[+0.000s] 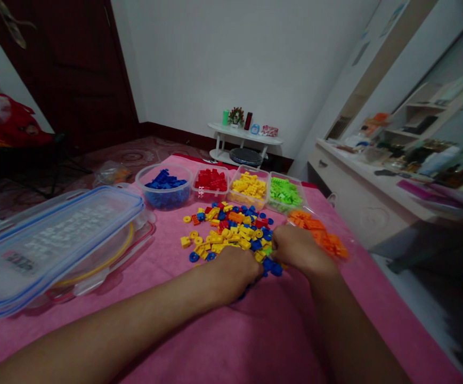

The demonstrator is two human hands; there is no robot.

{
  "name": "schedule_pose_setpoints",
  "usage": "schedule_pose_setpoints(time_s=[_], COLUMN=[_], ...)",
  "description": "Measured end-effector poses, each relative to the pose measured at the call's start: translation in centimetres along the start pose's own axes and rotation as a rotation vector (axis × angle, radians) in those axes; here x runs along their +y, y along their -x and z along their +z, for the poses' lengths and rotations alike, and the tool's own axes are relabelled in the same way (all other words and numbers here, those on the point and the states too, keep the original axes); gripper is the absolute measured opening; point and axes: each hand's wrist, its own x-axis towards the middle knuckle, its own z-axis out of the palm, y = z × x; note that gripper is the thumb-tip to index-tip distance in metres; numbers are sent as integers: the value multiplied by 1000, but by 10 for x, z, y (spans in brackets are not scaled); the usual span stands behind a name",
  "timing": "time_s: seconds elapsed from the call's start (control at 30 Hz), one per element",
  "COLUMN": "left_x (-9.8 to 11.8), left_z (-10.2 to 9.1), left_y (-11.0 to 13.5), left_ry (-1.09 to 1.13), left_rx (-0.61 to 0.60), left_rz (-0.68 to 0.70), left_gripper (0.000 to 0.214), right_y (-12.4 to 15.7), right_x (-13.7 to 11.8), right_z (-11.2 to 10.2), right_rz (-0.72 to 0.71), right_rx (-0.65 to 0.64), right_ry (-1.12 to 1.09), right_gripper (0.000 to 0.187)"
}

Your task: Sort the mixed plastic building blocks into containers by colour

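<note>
Both hands are at the near edge of a mixed pile of toy building bricks [231, 234], mostly yellow, with blue, red and orange ones among them. My left hand [237, 269] is closed, its fingers curled down over the pile's front edge. Close by on the right, my right hand [297, 248] is closed too, with its fingertips down at the bricks. A small green piece [269, 252] shows right beside its fingers, and blue bricks [273, 266] lie between the hands. Whatever either hand grips is hidden by the fingers.
Behind the pile stand a round tub of blue bricks [165, 193] and boxes of red bricks [211, 181], yellow bricks [249, 185] and green bricks [284, 192]. Orange bricks [321, 234] lie at right. Stacked lids [67, 240] cover the left of the pink cloth [215, 341].
</note>
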Motion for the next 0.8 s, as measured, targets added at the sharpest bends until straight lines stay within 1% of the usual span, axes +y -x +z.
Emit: schedule_pose_setpoints(time_s=[0.07, 0.13, 0.2, 0.27, 0.3, 0.4, 0.47, 0.57, 0.63, 0.7, 0.73, 0.8], left_x=[-1, -5, -13, -21, -26, -35, -38, -41, -43, -46, -47, -51], left_z=[2, 1, -4, -10, -12, -13, -11, -7, -6, -5, -5, -6], left_y=[-1, -1, -2, -3, -5, -10, -12, -15, -16, -17, -18, -18], left_ry=[15, 116, 315, 593, 752, 1251, 1548, 1885, 2053, 2171, 2209, 2250], left_rx=[30, 85, 174, 253, 266, 217, 169, 100, 51, 45, 52, 79], left_rz=[-15, -35, -48, -58, -80, -205, -286, -342, -326, -289, -274, -266], left_gripper=[24, 21, 18, 16, 18, 26, 26, 23, 25, 24, 23, 21], right_y=[1, 1, 0, -1, -2, -1, 1, 7, 10, 12, 12, 11], right_x=[-2, -3, -1, 4, 7, 17, 20, 17, 13, 10, 10, 10], right_z=[0, 1, 3, 5, 5, 2, -3, -13, -18, -20, -19, -15], right_rz=[-8, -19, -28, -34, -37, -43, -47, -122, -204, -245, -241, -216], right_rx=[6, 10, 9, -2, -8, 21, 104, 280, 356, 363, 338, 244], right_ry=[-3, -4, -9, -31, -52, -151, -241, -447, -591, -628, -595, -463], right_gripper=[22, 22, 21, 19, 18, 14, 15, 21, 26, 27, 25, 20])
